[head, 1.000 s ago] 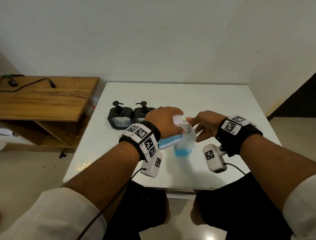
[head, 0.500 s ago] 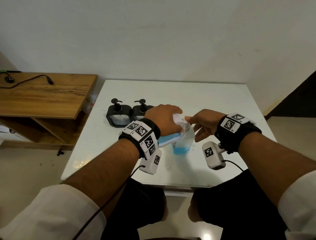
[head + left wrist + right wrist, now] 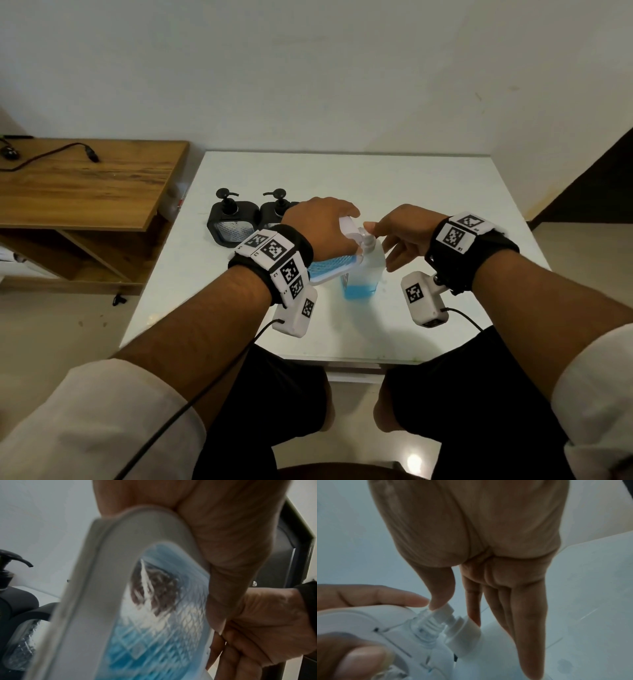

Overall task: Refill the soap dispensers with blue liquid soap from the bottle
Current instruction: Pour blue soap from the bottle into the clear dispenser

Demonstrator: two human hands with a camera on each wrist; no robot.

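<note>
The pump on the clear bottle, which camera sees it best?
The right wrist view: the white pump fills the near foreground, with the right hand touching it. The head view shows the pump small between both hands. The left wrist view doesn't show it.

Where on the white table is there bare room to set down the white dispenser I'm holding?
The white table is bare along its far edge by the wall, across its right side beyond the right hand, and in the near left corner. It is crowded mid-left: two black pump dispensers stand side by side, with the left hand, white dispenser and clear soap bottle beside them.
</note>
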